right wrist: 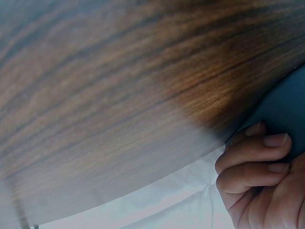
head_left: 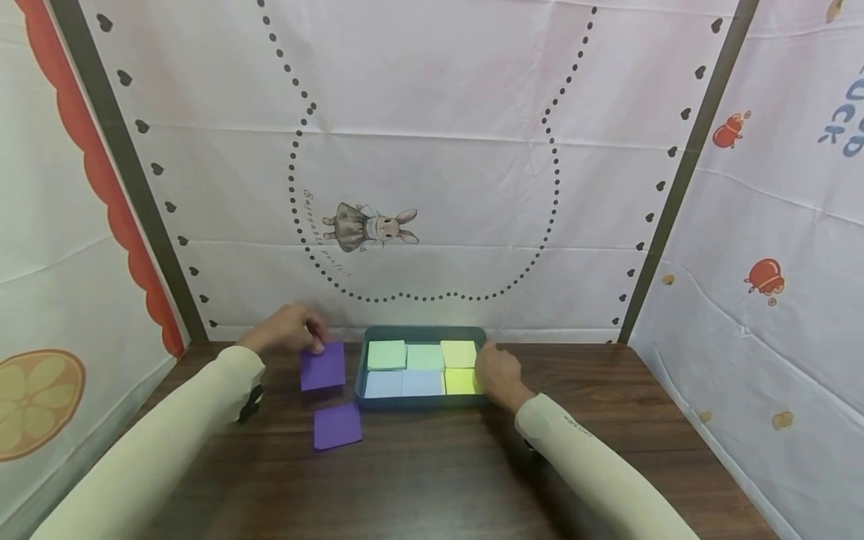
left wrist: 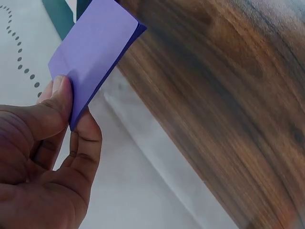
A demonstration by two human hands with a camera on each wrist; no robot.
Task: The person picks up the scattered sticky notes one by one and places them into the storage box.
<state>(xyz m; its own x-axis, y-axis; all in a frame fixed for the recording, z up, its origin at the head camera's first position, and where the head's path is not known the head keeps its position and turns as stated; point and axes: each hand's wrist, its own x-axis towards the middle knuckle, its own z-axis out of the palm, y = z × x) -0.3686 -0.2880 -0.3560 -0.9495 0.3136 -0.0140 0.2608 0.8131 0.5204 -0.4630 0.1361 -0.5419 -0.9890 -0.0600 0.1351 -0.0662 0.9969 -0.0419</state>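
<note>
My left hand (head_left: 290, 328) pinches a purple sticky note pad (head_left: 322, 367) between thumb and fingers, left of the tray. In the left wrist view this pad is tilted and looks several sheets thick. A second purple sticky note pad (head_left: 337, 426) lies on the table nearer to me. The dark teal tray (head_left: 425, 403) holds light green pads (head_left: 386, 354), blue pads (head_left: 383, 384) and yellow pads (head_left: 459, 354) in two rows. On its right side, my right hand (head_left: 499, 373) grips the tray's wall; curled fingers show against it in the right wrist view.
The brown wooden table (head_left: 432, 480) stretches out in front of me and to both sides. A white printed cloth (head_left: 432, 187) hangs behind it, close to the tray's far side. More printed cloth stands at the left and right.
</note>
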